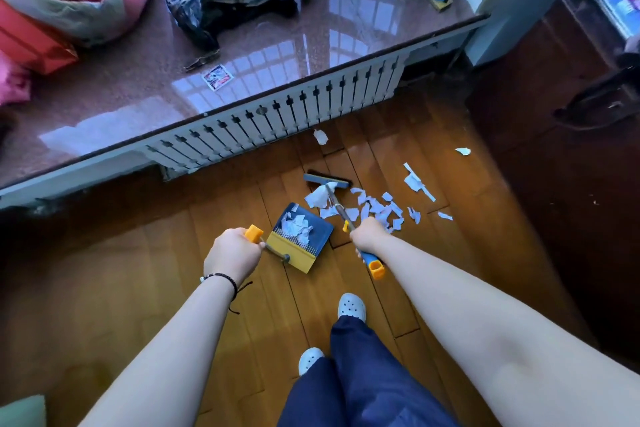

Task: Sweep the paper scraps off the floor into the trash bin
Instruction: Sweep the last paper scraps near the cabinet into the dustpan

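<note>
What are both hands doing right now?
Left hand: grips the yellow-capped handle of the blue plastic dustpan.
Right hand: grips the blue broom's metal handle.

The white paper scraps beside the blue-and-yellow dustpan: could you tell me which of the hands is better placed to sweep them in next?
The right hand: it grips the broom handle, beside the scraps.
</note>
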A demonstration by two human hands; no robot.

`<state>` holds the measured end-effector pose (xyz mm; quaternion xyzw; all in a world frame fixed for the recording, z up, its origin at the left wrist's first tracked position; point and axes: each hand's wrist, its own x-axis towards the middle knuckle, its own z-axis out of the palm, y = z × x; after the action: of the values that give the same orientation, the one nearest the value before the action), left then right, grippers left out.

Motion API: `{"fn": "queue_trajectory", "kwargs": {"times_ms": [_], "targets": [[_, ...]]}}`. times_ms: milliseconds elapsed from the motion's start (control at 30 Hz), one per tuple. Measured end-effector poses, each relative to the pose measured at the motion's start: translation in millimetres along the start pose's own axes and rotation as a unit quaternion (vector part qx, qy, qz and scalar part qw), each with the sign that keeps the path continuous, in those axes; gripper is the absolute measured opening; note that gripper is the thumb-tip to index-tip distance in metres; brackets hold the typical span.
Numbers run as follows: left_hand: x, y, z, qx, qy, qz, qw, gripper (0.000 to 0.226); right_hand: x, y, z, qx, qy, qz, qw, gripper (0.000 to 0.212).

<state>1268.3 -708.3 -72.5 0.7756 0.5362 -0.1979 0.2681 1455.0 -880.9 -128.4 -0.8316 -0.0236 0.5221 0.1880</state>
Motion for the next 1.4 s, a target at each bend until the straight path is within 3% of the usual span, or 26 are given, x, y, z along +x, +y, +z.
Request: {"fn": "queue_trajectory", "kwargs": {"times_ms": [100, 333, 767, 933, 1067, 1200, 1267, 1400], "targets": [[2.5, 4.9, -2.4, 0.006, 0.001, -0.003, 1.000, 0.019, -4.9, 8.0, 2.3, 0.007, -0.057, 0.037, 0.998, 0.008], [5.1, 13.2, -10.4, 0.008, -0.002, -0.003, 1.000, 0.021, -25.0, 34.9, -38.5, 0.032, -0.085, 0.040, 0.995, 0.015], [12.2, 7.1, -17.2, -0.047, 0.015, -0.016, 0.999, 0.023, 42.4, -42.8, -58.8, 0.053, 0.056, -0.027, 0.997, 0.009], [24.7, 18.1, -10.8, -0.083, 0.017, -0.046, 0.995, 0.022, 61.8, -78.0, -63.0, 0.016, 0.060, -0.031, 0.998, 0.016], [29.2, 24.8, -6.1, -0.098, 0.020, -0.051, 0.994, 0.020, 78.4, -96.1, -60.7, -0.020, 0.060, -0.042, 0.997, 0.035], [31.1, 26.4, -2.9, -0.088, 0.019, -0.046, 0.995, 0.022, 81.2, -94.1, -44.7, -0.051, 0.067, -0.024, 0.996, 0.030], [28.4, 26.5, -3.7, -0.081, 0.018, -0.042, 0.996, 0.022, 78.4, -81.1, -36.8, -0.116, 0.046, -0.031, 0.992, 0.015], [21.3, 24.3, -7.1, -0.059, 0.009, -0.026, 0.998, 0.020, 58.7, -48.0, -34.6, -0.180, 0.003, -0.025, 0.983, 0.010]]}}
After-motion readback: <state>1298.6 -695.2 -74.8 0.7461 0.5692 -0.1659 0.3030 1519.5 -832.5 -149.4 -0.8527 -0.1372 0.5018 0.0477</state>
